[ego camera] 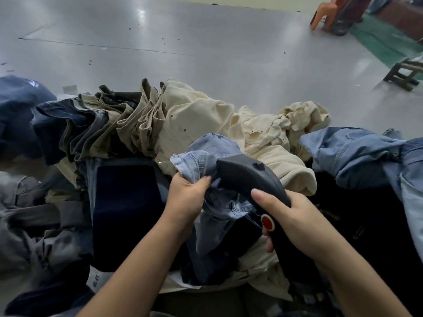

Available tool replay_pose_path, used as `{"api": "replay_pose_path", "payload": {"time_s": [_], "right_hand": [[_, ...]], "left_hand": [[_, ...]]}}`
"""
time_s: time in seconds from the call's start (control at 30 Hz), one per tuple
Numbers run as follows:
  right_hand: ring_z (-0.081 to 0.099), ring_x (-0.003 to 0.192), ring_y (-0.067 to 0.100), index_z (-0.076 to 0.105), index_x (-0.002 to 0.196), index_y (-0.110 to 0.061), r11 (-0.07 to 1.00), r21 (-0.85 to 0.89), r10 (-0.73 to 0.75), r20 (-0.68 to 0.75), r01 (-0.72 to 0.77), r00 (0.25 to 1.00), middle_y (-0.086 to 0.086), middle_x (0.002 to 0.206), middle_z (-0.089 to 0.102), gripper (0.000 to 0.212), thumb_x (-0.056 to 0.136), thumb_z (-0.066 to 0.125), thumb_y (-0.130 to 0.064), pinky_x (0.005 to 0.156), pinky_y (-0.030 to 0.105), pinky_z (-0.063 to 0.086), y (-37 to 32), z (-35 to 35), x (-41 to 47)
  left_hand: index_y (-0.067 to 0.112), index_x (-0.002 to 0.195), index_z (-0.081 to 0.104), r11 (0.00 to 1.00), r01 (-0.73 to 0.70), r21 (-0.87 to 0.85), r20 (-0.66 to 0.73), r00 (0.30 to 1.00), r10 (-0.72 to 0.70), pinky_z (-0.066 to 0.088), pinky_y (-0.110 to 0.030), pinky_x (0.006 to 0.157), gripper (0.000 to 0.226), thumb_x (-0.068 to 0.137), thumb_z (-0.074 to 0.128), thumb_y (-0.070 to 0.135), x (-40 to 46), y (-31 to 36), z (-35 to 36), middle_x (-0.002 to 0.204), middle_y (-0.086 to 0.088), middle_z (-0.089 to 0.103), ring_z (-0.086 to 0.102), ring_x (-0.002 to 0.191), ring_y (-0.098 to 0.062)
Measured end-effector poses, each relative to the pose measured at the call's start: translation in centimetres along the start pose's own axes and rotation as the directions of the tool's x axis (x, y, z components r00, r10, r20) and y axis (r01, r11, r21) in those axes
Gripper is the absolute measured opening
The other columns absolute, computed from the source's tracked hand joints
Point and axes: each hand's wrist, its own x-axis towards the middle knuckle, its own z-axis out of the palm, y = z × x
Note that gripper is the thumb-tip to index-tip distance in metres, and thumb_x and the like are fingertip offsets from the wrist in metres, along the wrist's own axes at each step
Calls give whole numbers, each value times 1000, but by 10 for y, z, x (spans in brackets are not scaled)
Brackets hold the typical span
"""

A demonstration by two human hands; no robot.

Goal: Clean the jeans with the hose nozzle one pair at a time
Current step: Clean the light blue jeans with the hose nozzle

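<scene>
Light-blue denim jeans (206,156) are bunched taut in the left hand (186,196), likely to present fabric to the dark-grey hose nozzle (249,177) gripped by the right hand (295,220).

light blue jeans (206,154), black nozzle (249,177), red button (267,222)

Glossy grey floor (206,42), orange chair (325,14), wooden stool (405,74)

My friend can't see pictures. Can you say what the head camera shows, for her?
A person's left hand bunches up light blue jeans while the right hand holds a dark hose nozzle with a red button against them. Around them lie piles of cream, khaki and dark blue trousers.
</scene>
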Motion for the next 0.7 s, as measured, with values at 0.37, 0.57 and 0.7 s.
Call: {"api": "replay_pose_path", "payload": {"time_s": [0.37,0.57,0.7], "right_hand": [[55,35,26,59,63,-1,996,84,36,9,-37,999,14,48,56,54,58,65,-55,36,22,43,-1,-14,1],[55,36,26,57,58,-8,994,99,-23,-134,37,991,12,48,55,48,61,64,-55,37,27,45,3,-5,13],[57,38,26,61,49,-14,983,179,-7,-162,36,987,11,49,58,45,63,65,-57,40,28,48,4,-9,19]], "left_hand": [[12,80,70,998,55,28,-87,995,-52,54,-22,59,35,86,50,-16,3,-1,-2,75,-1,74,71,72,-15],[4,90,65,984,179,4,-35,983,-179,56,-31,66,34,80,45,-21,-3,-9,1,80,-14,70,67,78,-27],[5,90,76,873,362,-326,126,932,-340,58,-31,64,27,91,49,10,-6,-8,0,89,-15,72,71,77,-26]]}}
